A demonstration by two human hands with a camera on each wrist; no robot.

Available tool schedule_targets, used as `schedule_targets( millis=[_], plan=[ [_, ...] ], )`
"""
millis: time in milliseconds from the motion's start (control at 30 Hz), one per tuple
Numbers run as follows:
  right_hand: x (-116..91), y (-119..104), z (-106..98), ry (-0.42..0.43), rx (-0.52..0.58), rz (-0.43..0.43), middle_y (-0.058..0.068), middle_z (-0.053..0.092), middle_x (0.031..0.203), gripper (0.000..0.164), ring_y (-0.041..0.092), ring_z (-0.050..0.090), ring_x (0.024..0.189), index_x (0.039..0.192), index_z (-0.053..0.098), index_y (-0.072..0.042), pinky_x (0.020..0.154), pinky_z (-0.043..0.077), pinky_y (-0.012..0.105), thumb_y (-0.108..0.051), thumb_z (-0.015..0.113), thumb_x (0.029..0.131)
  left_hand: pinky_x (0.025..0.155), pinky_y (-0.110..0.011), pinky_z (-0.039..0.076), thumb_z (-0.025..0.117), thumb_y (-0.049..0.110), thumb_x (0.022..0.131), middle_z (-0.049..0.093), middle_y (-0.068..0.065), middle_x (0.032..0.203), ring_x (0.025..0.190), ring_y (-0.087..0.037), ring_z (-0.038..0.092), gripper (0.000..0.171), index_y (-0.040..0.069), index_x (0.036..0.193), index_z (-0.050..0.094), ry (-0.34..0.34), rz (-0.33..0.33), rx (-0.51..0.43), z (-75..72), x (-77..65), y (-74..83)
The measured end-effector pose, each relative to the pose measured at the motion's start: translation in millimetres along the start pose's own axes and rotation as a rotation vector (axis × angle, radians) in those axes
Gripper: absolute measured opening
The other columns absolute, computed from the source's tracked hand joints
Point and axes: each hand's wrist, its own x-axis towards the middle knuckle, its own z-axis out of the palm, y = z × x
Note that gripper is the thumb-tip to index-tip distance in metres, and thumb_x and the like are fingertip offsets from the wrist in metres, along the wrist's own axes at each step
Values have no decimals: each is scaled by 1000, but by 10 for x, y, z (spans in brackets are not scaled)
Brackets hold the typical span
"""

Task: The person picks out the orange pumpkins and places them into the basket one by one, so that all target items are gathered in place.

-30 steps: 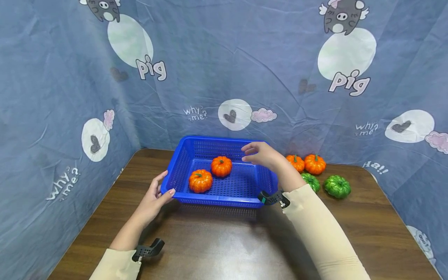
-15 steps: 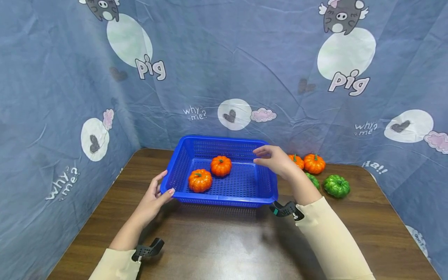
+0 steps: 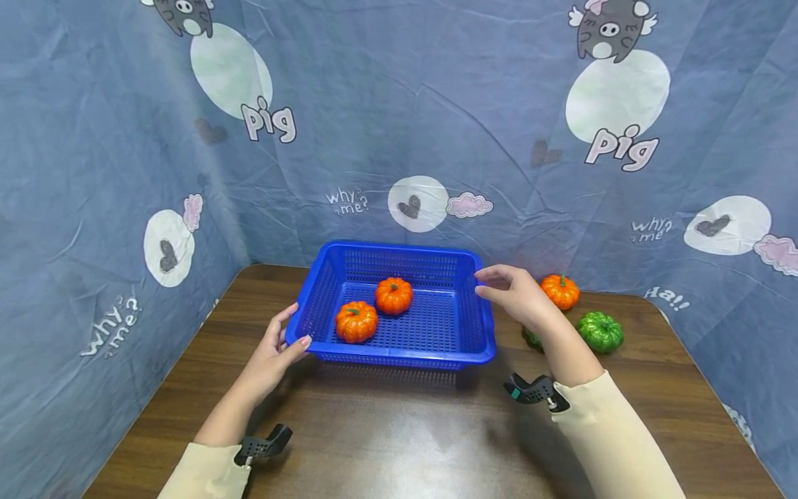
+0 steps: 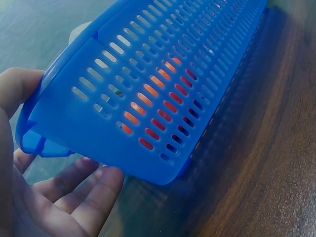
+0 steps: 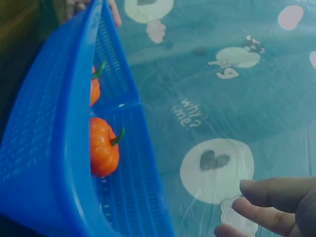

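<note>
A blue plastic basket (image 3: 393, 355) stands on the table with two small orange pumpkins inside, a nearer pumpkin (image 3: 357, 321) and a farther pumpkin (image 3: 394, 296). My left hand (image 3: 274, 353) grips the basket's left front corner; in the left wrist view the thumb (image 4: 19, 86) lies over the rim and the fingers (image 4: 96, 202) are below it, against the outside. Just above the right rim hovers my right hand (image 3: 514, 294), its fingers loosely bent with nothing between them. The right wrist view shows those fingers (image 5: 271, 192) apart from the basket.
Right of the basket sit an orange pumpkin (image 3: 560, 292) and a green pumpkin (image 3: 600, 332). Another green pumpkin (image 3: 532, 338) is mostly hidden behind my right wrist. A patterned blue cloth (image 3: 374, 138) hangs behind the brown wooden table (image 3: 386, 430).
My right hand has moved right, from over the basket's inside to its right rim, and now covers an orange pumpkin seen before. The left hand and basket have stayed put.
</note>
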Motion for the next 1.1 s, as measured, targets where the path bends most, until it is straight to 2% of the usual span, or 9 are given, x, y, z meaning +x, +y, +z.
schedule_targets(
  millis=[333, 467, 600, 700, 833, 900, 967, 1100],
  plan=[
    [-141, 175, -132, 30, 50, 39, 24, 62, 128, 38, 36, 59, 117, 129, 59, 5, 93, 52, 42, -18, 65, 99, 97, -37, 51, 58, 19, 102, 39, -33, 146, 126, -48, 50, 72, 13, 159, 14, -5, -1, -6, 11, 13, -14],
    [-201, 234, -198, 44, 30, 41, 23, 62, 129, 41, 36, 58, 120, 131, 59, 2, 98, 49, 46, -23, 65, 99, 97, -38, 51, 58, 19, 103, 38, -33, 147, 127, -49, 49, 73, 13, 159, 13, -9, 1, -6, 12, 13, -6],
    [-255, 285, -260, 56, 20, 43, 23, 61, 130, 41, 36, 56, 122, 131, 59, 1, 101, 46, 48, -25, 64, 100, 96, -34, 52, 59, 20, 102, 39, -33, 146, 126, -47, 50, 73, 14, 159, 14, -7, -3, -6, 12, 18, -6],
    [-284, 320, -293, 63, 24, 57, 24, 61, 131, 42, 35, 56, 122, 132, 59, 1, 98, 47, 42, -25, 64, 100, 94, -28, 52, 59, 19, 103, 39, -33, 145, 125, -46, 50, 72, 13, 159, 14, -4, -1, -12, 10, 15, -7],
    [-315, 381, -328, 90, 38, 59, 25, 60, 132, 42, 33, 57, 121, 132, 58, 3, 91, 48, 26, -23, 65, 99, 92, -23, 52, 58, 19, 103, 38, -33, 146, 126, -48, 48, 71, 12, 159, 14, -1, -1, -14, 5, 4, -9],
    [-331, 421, -350, 113, 40, 51, 25, 60, 132, 42, 29, 58, 118, 131, 58, 5, 87, 48, 20, -21, 65, 99, 93, -24, 52, 58, 19, 103, 38, -33, 147, 127, -48, 48, 71, 13, 159, 14, 0, -5, -11, 5, 1, -14],
    [-345, 467, -374, 129, 42, 43, 25, 59, 132, 42, 20, 60, 113, 131, 59, 5, 84, 49, 16, -20, 66, 99, 94, -26, 52, 58, 20, 103, 39, -32, 147, 127, -48, 48, 72, 14, 159, 14, -1, -4, -7, 5, 0, -14],
    [-372, 561, -430, 140, 47, 50, 25, 59, 131, 42, 1, 59, 100, 132, 59, 5, 83, 50, 17, -20, 65, 99, 95, -28, 52, 58, 20, 103, 39, -32, 146, 126, -47, 49, 72, 14, 159, 14, 0, -3, -2, 2, -2, -7]
  ],
)
